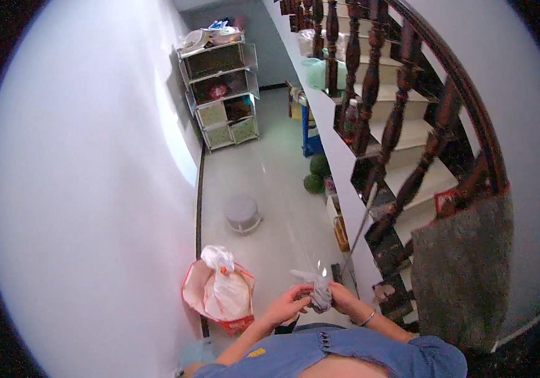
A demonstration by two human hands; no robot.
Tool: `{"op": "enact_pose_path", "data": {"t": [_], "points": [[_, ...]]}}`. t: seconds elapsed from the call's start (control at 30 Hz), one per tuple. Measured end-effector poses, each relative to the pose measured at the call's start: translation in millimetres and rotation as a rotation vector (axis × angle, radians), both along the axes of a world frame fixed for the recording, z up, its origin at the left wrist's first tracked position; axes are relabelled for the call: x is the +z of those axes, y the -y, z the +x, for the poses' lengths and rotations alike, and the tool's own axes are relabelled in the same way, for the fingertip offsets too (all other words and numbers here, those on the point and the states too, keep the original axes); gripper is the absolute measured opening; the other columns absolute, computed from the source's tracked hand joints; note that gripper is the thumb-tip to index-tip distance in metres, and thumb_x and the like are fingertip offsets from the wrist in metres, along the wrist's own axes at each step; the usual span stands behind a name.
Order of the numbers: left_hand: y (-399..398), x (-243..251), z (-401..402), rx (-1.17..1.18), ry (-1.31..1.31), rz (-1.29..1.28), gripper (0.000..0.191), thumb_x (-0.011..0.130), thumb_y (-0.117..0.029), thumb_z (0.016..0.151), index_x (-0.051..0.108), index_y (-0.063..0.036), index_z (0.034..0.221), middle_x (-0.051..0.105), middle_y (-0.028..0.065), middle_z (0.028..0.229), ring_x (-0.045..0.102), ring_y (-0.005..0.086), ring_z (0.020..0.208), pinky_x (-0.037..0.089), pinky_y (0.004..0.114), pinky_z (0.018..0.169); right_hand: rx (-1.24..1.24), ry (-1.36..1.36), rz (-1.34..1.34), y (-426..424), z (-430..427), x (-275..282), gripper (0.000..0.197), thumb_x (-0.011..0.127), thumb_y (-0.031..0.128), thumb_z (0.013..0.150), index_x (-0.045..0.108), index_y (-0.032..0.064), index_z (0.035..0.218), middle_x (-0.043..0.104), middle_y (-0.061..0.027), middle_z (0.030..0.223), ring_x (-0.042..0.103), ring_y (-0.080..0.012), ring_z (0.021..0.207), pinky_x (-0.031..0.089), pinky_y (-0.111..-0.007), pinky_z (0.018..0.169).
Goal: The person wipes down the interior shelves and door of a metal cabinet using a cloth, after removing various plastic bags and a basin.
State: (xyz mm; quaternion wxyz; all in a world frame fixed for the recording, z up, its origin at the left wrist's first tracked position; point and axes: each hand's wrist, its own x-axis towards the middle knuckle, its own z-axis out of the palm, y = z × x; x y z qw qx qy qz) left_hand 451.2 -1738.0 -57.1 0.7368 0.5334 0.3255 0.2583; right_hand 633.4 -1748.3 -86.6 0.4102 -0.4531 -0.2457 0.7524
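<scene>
A crumpled grey cloth (319, 294) is gathered between my two hands, low in the view in front of my blue shirt. My left hand (293, 302) pinches its left side with bent fingers. On its right side my right hand (342, 298) grips it, with a bracelet on that wrist. The cloth's pale loose end sticks out up and to the left. To the left of my hands stands a red and white sack (194, 283), its mouth folded open around a tied white plastic bag (227, 297).
A grey round stool or upturned bucket (243, 215) stands on the floor. Beyond is a shelf cabinet (218, 85). Along the right run a staircase with dark wooden balusters (393, 118), green round fruits (315, 183), a leaning stick (362, 227) and a hanging grey-brown cloth (461, 269).
</scene>
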Motion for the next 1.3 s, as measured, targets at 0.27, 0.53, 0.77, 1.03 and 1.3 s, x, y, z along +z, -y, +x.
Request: {"op": "enact_pose_path", "data": {"t": [0.27, 0.53, 0.77, 1.03, 1.3], "points": [[-185.3, 21.7, -10.0, -0.122, -0.150, 0.116, 0.035, 0.047, -0.019, 0.082, 0.039, -0.0072, 0.115, 0.046, 0.0036, 0.106, 0.046, 0.0121, 0.092, 0.044, 0.025, 0.067, 0.112, -0.231, 0.074, -182.5, -0.4, 1.1, 0.031, 0.041, 0.030, 0.082, 0.053, 0.0037, 0.093, 0.056, -0.0048, 0.082, 0.054, -0.0157, 0.066, 0.044, -0.027, 0.054], [-371.0, 3.1, 15.9, -0.242, -0.273, 0.408, 0.040, 0.046, -0.026, 0.083, 0.039, -0.0032, 0.115, 0.048, 0.0089, 0.109, 0.045, 0.0163, 0.097, 0.036, 0.029, 0.083, -0.011, -0.112, -0.038, -364.7, 9.9, 16.3, 0.028, 0.037, 0.024, 0.084, 0.052, 0.0026, 0.094, 0.055, -0.0033, 0.076, 0.052, -0.0108, 0.058, 0.042, -0.023, 0.047], [-531.2, 34.6, 16.1, -0.230, -0.278, 0.443, 0.032, 0.045, -0.024, 0.083, 0.045, -0.0028, 0.107, 0.054, 0.0055, 0.093, 0.049, 0.0120, 0.079, 0.042, 0.027, 0.068, 0.130, 0.084, 0.024, -544.6, 8.5, 24.1, 0.026, 0.044, 0.021, 0.081, 0.053, 0.0011, 0.096, 0.056, -0.0058, 0.085, 0.053, -0.0134, 0.070, 0.044, -0.026, 0.058], [-682.4, 23.9, -17.1, -0.007, -0.197, 0.248, 0.027, 0.046, -0.020, 0.082, 0.047, 0.0002, 0.101, 0.054, 0.0073, 0.092, 0.050, 0.0135, 0.082, 0.040, 0.027, 0.074, 0.213, 0.194, 0.021, -717.6, -31.5, 17.9, 0.026, 0.039, 0.014, 0.083, 0.050, 0.0012, 0.103, 0.055, -0.0040, 0.088, 0.052, -0.0111, 0.073, 0.044, -0.024, 0.062], [-846.4, -8.1, -48.9, 0.430, -0.112, 0.280, 0.039, 0.047, -0.028, 0.082, 0.042, 0.0006, 0.108, 0.049, 0.0071, 0.099, 0.047, 0.0141, 0.091, 0.039, 0.028, 0.078, 0.370, 0.274, 0.197, -885.4, -72.8, 42.0, 0.032, 0.042, 0.020, 0.084, 0.044, 0.0032, 0.111, 0.050, -0.0034, 0.100, 0.047, -0.0115, 0.087, 0.041, -0.026, 0.072]]}}
